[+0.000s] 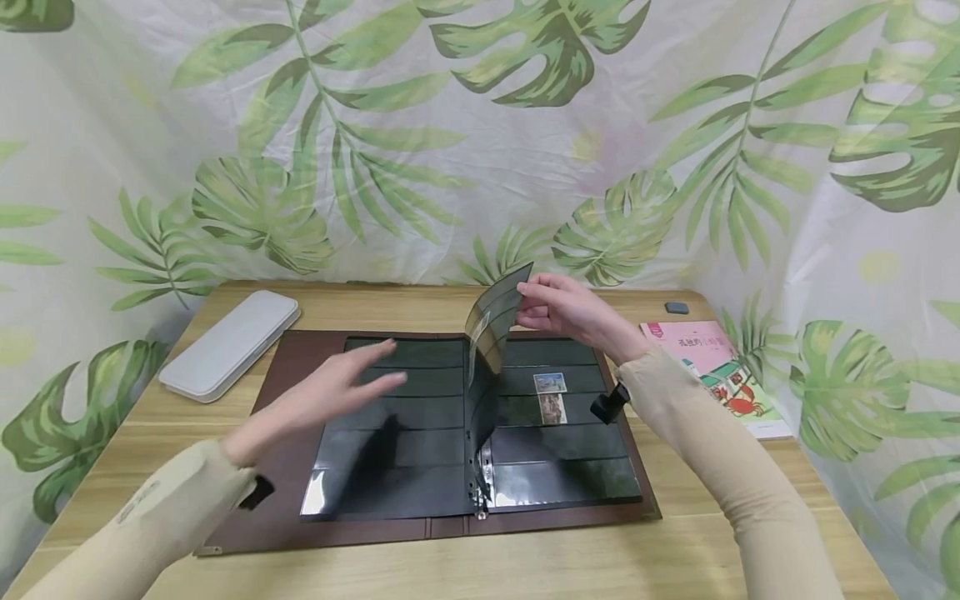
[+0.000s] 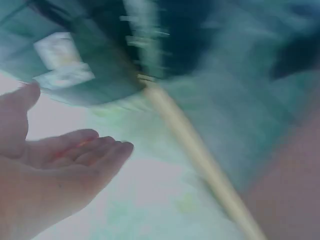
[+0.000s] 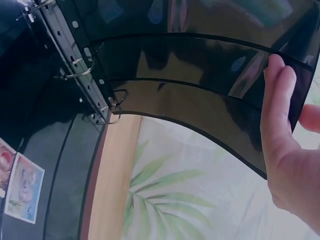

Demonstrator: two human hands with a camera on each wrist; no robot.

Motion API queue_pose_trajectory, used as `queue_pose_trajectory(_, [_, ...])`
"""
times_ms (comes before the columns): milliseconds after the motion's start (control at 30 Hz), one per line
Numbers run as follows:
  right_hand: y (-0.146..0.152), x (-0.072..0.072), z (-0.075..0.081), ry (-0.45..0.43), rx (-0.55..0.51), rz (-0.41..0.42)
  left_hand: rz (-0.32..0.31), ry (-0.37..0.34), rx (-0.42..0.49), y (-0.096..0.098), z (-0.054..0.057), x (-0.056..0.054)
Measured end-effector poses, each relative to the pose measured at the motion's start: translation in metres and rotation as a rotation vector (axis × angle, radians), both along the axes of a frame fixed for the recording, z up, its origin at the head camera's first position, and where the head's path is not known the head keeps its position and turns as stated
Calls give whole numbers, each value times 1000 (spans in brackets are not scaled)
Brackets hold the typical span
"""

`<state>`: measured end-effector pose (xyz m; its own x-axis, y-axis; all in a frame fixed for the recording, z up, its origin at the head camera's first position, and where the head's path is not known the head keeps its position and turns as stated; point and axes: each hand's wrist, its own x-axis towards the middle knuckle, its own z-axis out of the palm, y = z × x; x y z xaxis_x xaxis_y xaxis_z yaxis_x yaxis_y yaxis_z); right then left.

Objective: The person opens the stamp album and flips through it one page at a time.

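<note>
A stamp album [image 1: 262, 467] with a brown cover lies spread on the table, black pocket pages held by metal rings [image 3: 80, 75]. My right hand [image 1: 566, 308] pinches the outer edge of one raised page [image 1: 491, 329], which bends upright from the rings. Two stamps [image 1: 551, 396] sit in the right-hand page beneath it. Over the left-hand page [image 1: 420, 417], my left hand [image 1: 322, 396] hovers with fingers extended, holding nothing. The left wrist view is blurred, but the left hand [image 2: 75, 165] shows there with its palm bare.
To the album's left lies a pale grey case [image 1: 232, 342]. A pink-covered book [image 1: 720, 375] is on the right, with a small dark grey object [image 1: 677, 307] behind it. A leaf-patterned curtain [image 1: 480, 167] hangs behind the wooden table [image 1: 360, 308].
</note>
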<state>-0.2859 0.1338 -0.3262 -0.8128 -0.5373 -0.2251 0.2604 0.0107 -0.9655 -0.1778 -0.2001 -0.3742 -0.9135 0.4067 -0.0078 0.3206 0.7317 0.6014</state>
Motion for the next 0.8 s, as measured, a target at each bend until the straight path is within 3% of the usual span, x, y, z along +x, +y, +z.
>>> queue_pose_trajectory(167, [-7,-1,4,55,47,22,-15,-94,169,60,48,-14])
queue_pose_trajectory(300, [-13,-1,7,90,72,42,-44,-125,253,93,69,-17])
queue_pose_trajectory(500, [-18,0,8,129,93,59,-83,-128,272,107,77,-15])
queue_pose_trajectory(800, [-3,-1,-1,287,208,86,-24,-95,276,82,74,-10])
